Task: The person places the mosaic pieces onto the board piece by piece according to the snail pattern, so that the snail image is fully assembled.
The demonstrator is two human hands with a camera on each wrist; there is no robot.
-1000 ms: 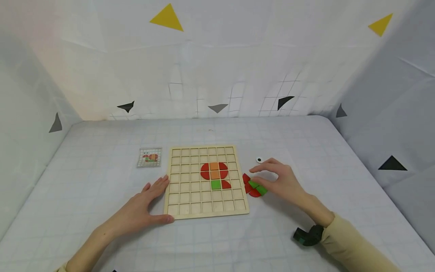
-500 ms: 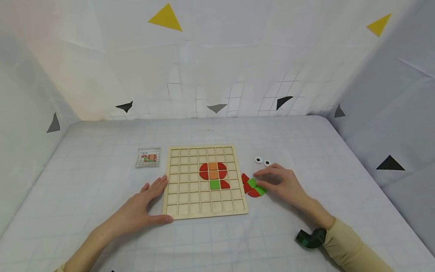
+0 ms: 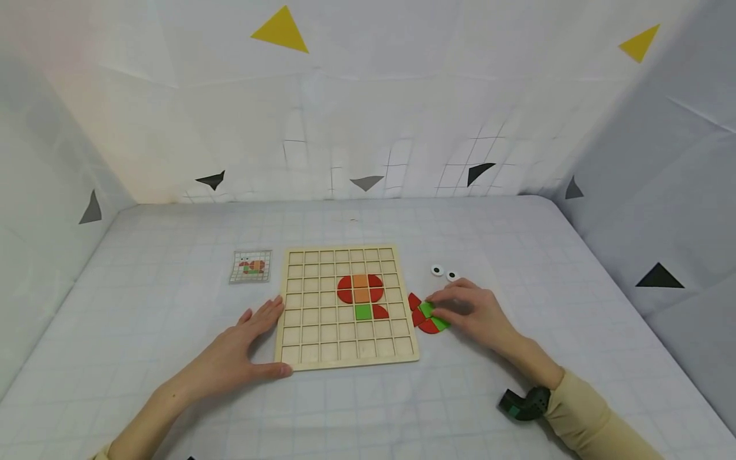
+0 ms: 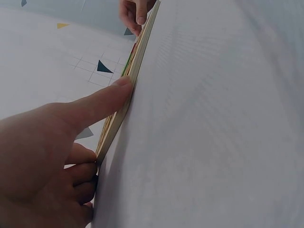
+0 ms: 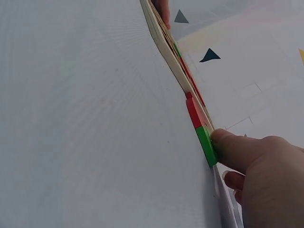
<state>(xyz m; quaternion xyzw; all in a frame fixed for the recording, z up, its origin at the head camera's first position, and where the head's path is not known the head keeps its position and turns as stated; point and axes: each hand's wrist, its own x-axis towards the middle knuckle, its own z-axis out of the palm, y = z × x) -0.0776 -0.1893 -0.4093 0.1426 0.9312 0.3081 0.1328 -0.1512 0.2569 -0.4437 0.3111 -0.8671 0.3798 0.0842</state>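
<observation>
A pale wooden grid board [image 3: 322, 351] lies flat before me. My left hand [image 3: 230, 354] rests at its near left corner, fingers along the left edge and thumb [image 4: 102, 103] against the front edge. Set in the grid are red quarter rounds [image 3: 346, 296], two orange squares [image 3: 361, 288] and a green square [image 3: 363, 312]. Right of the board, my right hand [image 3: 480, 316] has thumb and index finger at the edges of a loose green square tile [image 3: 425, 310], pinching it. Another green tile [image 3: 441, 323] and several red quarter-round tiles [image 3: 428, 327] lie touching around it.
Two round eye pieces [image 3: 437, 271] lie beyond my right hand. A small picture card [image 3: 251, 266] sits left of the board, showing a red, orange and green figure on a grid. White cloth covers the table [image 3: 356, 409] and the back wall [image 3: 368, 115].
My right hand has shifted slightly, uncovering the second eye piece, and its fingertips have come down to the green square tile. My left hand stays at the board's corner.
</observation>
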